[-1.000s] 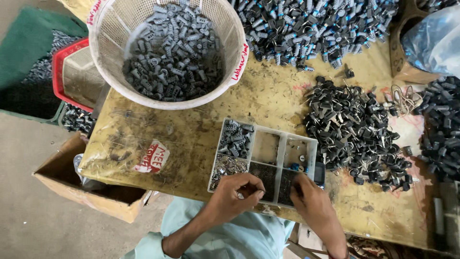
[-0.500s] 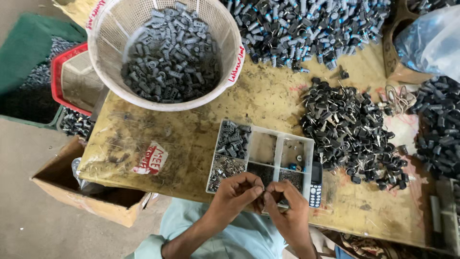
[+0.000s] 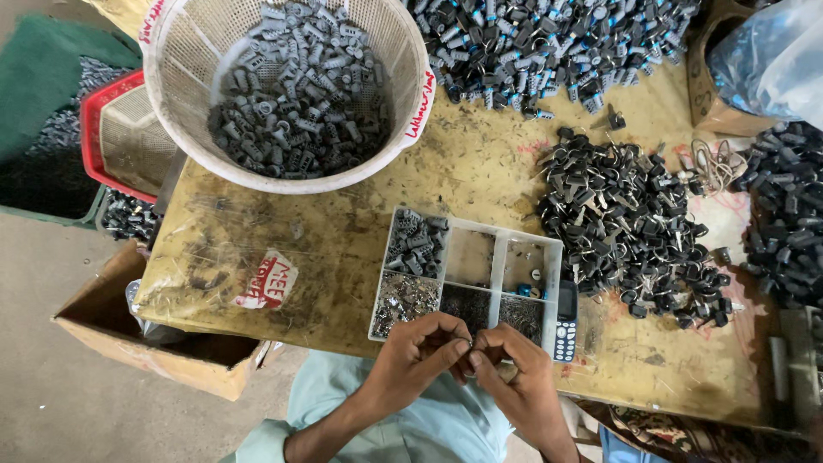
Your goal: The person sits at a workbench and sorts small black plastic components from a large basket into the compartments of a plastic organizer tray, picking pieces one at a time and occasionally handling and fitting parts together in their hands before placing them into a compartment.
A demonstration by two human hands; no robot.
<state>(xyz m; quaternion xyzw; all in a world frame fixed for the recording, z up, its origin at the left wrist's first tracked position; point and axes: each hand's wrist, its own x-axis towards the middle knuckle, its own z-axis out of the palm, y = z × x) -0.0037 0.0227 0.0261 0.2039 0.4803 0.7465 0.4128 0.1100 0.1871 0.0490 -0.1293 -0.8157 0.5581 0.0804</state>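
My left hand (image 3: pixel 420 353) and my right hand (image 3: pixel 512 369) meet fingertip to fingertip just below the near edge of a clear divided parts tray (image 3: pixel 496 270). Together they pinch a tiny part that is too small to make out. The tray's compartments hold grey plastic pieces (image 3: pixel 415 243), thin metal springs or pins (image 3: pixel 404 302) and a few blue bits (image 3: pixel 529 291). A small dark keypad phone (image 3: pixel 564 320) lies against the tray's right side.
A white mesh basket (image 3: pixel 176 94) of grey plastic parts stands at the back left. Piles of dark assembled pieces (image 3: pixel 630 227) lie right and along the back (image 3: pixel 549 43). A cardboard box (image 3: pixel 111 339) and a red tray (image 3: pixel 107 150) sit left of the table.
My right hand has left the tray's right compartment and come back to meet my left hand; both now pinch together below the tray.
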